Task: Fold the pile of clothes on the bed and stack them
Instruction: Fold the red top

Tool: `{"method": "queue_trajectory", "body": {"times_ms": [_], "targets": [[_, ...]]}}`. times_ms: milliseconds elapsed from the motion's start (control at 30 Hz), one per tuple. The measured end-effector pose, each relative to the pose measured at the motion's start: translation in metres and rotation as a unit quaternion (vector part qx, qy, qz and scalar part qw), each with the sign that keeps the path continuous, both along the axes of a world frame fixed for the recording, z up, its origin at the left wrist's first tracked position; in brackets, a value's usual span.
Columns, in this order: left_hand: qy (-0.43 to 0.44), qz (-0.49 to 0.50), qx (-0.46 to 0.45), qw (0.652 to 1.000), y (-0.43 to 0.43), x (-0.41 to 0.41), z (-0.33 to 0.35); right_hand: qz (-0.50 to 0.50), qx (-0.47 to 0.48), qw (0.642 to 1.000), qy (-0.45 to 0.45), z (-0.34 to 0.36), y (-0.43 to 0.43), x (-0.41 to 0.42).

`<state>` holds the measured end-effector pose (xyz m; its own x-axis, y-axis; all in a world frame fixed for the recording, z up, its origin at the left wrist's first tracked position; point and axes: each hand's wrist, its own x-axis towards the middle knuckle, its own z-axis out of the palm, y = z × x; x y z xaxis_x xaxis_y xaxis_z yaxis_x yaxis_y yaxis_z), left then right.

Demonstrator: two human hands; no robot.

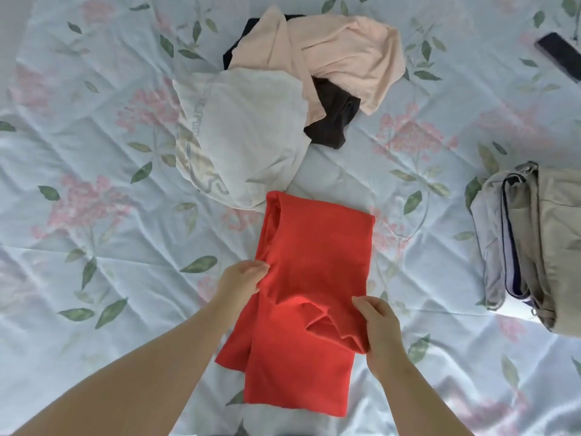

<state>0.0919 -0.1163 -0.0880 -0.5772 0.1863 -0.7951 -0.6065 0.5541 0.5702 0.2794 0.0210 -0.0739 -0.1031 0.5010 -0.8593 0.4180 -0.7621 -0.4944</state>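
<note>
As the red garment [317,243] lies long-axis away from the person, left hand [242,276] pinches its left edge, right hand [379,325] grips its right fold.

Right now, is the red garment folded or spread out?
Partly folded: the red garment lies as a narrow layered strip, and the left hand and right hand pinch its sides.

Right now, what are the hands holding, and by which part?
Both hold the red garment: the left hand grips its left edge, the right hand grips the bunched fold on its right edge.
</note>
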Motion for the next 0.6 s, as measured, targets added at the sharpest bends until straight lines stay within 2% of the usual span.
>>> {"method": "queue_trajectory", "body": {"times_ms": [67,133,267,367,433,533,600], "targets": [[0.053,0.006,0.005,0.999,-0.004,0.006,-0.013,0.033,0.065,0.996,-0.052,-0.015,-0.012,0.000],[0.062,0.031,0.012,0.998,-0.005,0.011,-0.025,0.059,0.102,0.988,-0.101,-0.027,-0.024,0.001],[0.063,-0.060,0.030,0.996,-0.009,0.019,-0.047,0.056,0.100,0.992,-0.045,-0.041,-0.031,0.012],[0.145,-0.051,0.040,0.987,-0.019,0.011,-0.049,-0.021,0.070,0.996,0.049,-0.040,-0.028,0.027],[0.178,-0.052,0.026,0.982,-0.027,0.007,-0.049,0.007,0.058,0.997,0.042,-0.041,-0.034,0.035],[0.132,-0.061,-0.002,0.989,-0.039,0.021,-0.045,0.080,0.032,0.996,-0.005,-0.046,-0.050,0.038],[0.093,-0.123,-0.037,0.987,-0.047,0.037,-0.042,0.085,0.022,0.996,-0.017,-0.047,-0.051,0.034]]}}
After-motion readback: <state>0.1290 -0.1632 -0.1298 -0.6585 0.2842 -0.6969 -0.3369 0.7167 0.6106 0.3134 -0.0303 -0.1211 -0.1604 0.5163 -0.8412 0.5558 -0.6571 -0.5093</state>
